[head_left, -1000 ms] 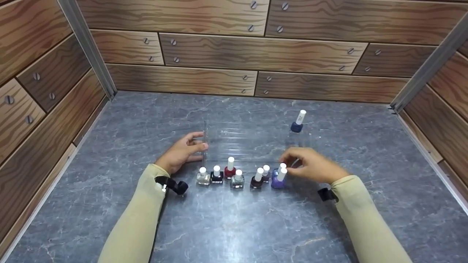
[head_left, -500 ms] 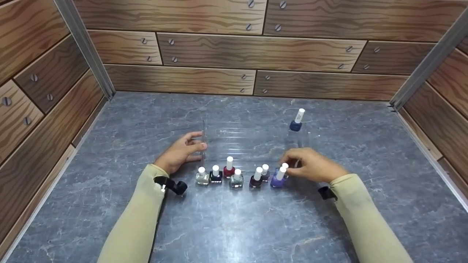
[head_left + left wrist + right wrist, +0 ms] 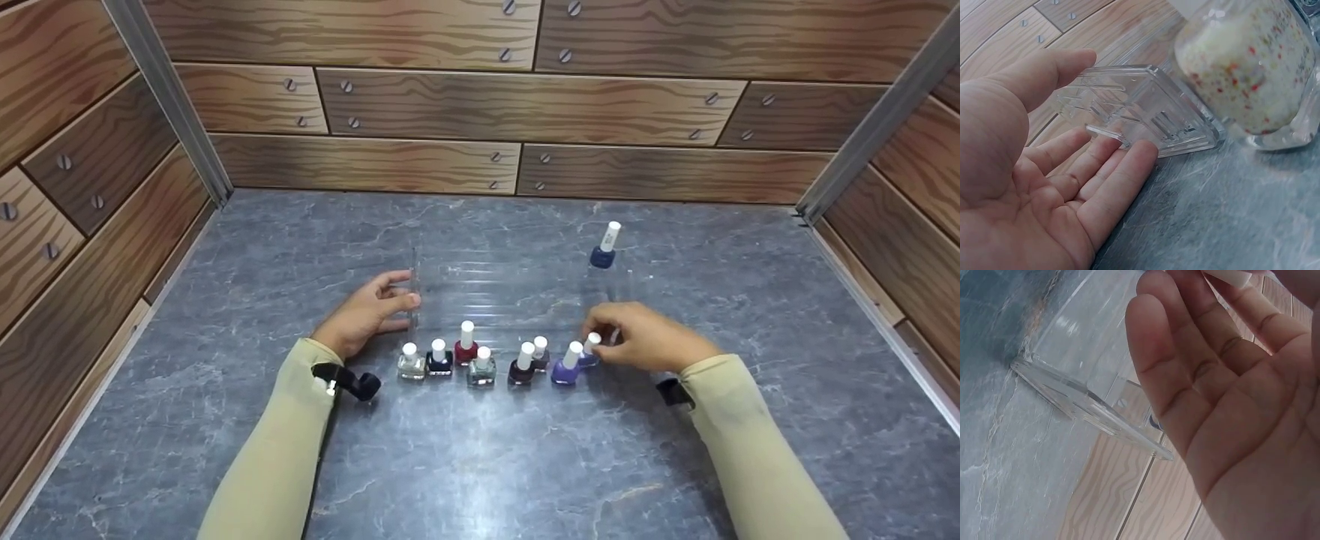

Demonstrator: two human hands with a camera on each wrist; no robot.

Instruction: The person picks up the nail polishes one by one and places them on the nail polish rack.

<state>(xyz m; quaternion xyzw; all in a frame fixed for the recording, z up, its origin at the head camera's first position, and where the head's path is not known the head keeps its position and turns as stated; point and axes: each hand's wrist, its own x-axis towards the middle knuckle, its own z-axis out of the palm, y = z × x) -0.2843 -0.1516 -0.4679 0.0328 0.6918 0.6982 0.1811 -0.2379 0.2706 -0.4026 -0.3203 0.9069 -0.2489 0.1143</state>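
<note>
- Left hand (image 3: 367,311): thumb extended; fingers loosely extended, apart from thumb.
- Right hand (image 3: 641,337): thumb and fingers pinching.
- Forearms (image 3: 274,442): behind each grip, angled inward.

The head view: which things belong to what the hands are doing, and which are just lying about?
Seem part of the job:
- left hand, touching the clear rack
- right hand, pinching a purplish bottle
- seven other bottles nearby
- dark blue bottle farther back

Probably just there:
- table
- wood-patterned walls
- black wrist cameras
</note>
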